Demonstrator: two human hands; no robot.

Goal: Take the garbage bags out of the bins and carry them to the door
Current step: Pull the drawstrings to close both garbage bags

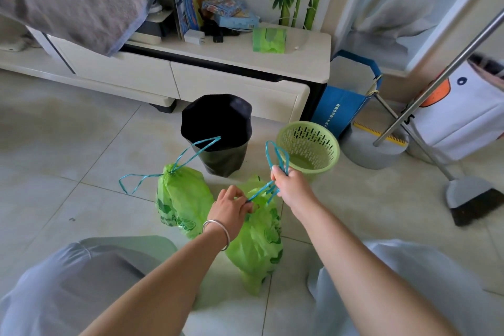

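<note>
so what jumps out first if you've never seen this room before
Two bright green garbage bags on the tiled floor: one tied shut at centre left, its blue drawstring trailing, and a second one beside it between the forearms. The right hand grips that bag's blue drawstring loops while the left hand pinches the string at the bag's mouth. Just behind stand a black-lined bin and a bagless green basket bin.
</note>
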